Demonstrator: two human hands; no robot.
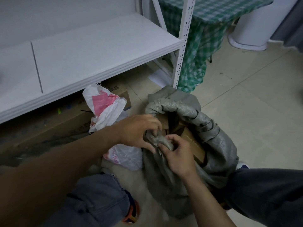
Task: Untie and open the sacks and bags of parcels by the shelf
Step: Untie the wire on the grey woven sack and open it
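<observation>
Pinching grey sack rim in left hand and right hand grip, tiled floor, white shelf, checked cloth

The one view comes from a camera worn on the head of a crouching person. It faces forward and steeply down at the floor. It sits close: the sack fills the middle, and the left grip and right grip meet just below centre. The left arm runs in from 8 o'clock and the right arm from 5 o'clock. The left knee lies at 7 o'clock and the right knee at 4 o'clock. The wide lens also takes in the shelf, from 9 to 12 o'clock, and farther off a checked cloth at 1 o'clock.
</observation>
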